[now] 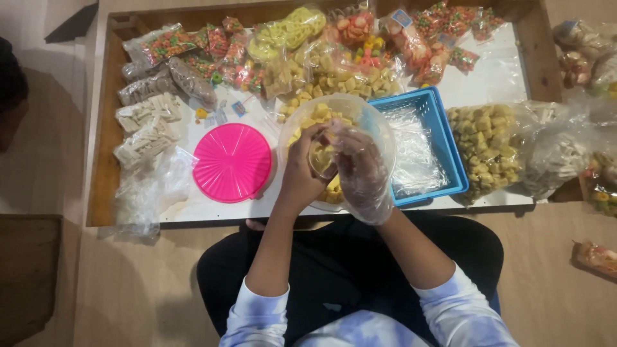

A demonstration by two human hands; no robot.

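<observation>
L hand (302,168) grips small bag (321,156) of yellow snacks over tub (379,132); gloved R hand (360,168) clasps bag too. Pink lid (232,162) left, blue basket (443,128) right, on desk (495,77).

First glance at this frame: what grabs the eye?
The bright pink round lid lying flat on the white-covered table, just left of the hands. Next, the two hands meeting over a clear tub of yellow snack pieces at centre: the bare left hand and the right hand in a clear plastic glove. A blue basket lined with plastic sits right of the tub, with colourful snack bags along the far edge.
</observation>
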